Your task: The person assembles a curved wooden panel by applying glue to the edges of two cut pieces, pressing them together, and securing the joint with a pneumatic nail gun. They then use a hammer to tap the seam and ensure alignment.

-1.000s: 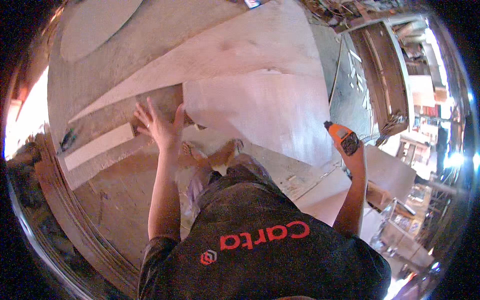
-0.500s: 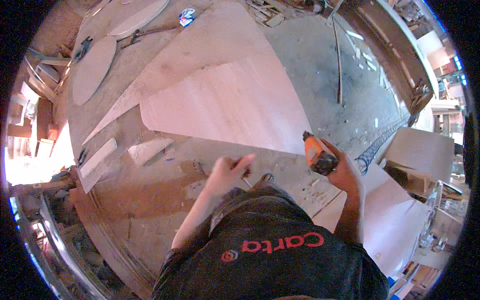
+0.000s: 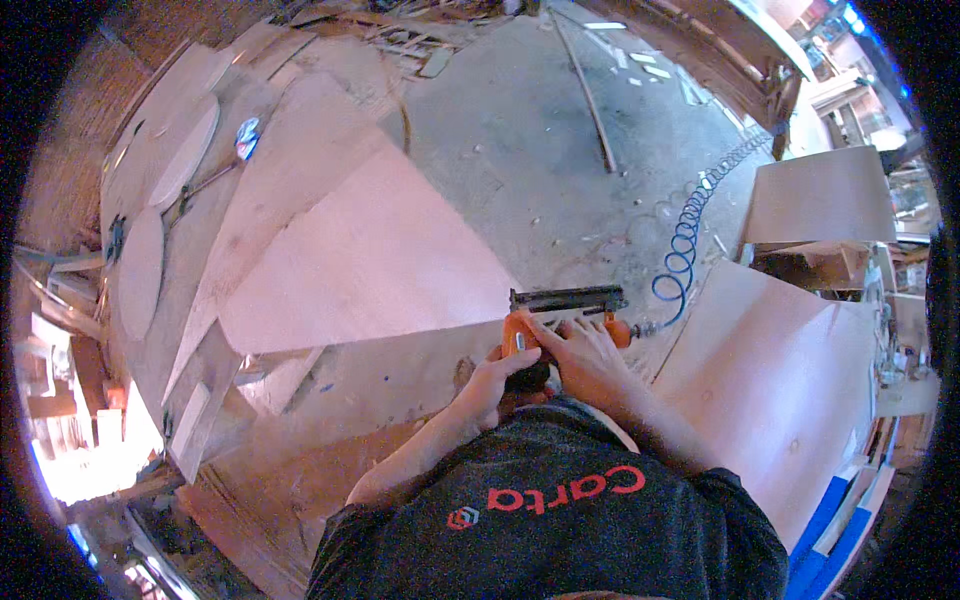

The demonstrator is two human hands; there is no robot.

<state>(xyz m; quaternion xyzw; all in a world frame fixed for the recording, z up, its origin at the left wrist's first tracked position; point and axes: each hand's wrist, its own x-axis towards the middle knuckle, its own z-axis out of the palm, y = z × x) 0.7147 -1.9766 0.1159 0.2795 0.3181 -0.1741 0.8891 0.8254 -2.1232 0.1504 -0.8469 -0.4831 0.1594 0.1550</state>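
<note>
At the lower centre of the frame, just in front of the dark shirt, an orange and black nailer is held between both hands. Its slim black magazine lies nearly level across the picture, farther from the body than the fingers. The left hand is closed about the orange head from the left side, thumb against the casing; its inner fingers are partly hidden. The right hand is bent over the middle of the tool, its fingers curled down on the body between head and tail. From the tail, to the right, a blue coiled hose rises in loops toward the upper right.

Left of the tool, a large pale sheet lies on the grey floor, its nearest corner just beside the magazine; a second sheet extends beyond it toward the upper left. Farther left are a rounded board and a blue-and-white packet. A narrow pale strip lies at lower left. At upper right, a long thin rod lies near scattered white offcuts. At right, a broad pale panel is bordered below by blue strips.
</note>
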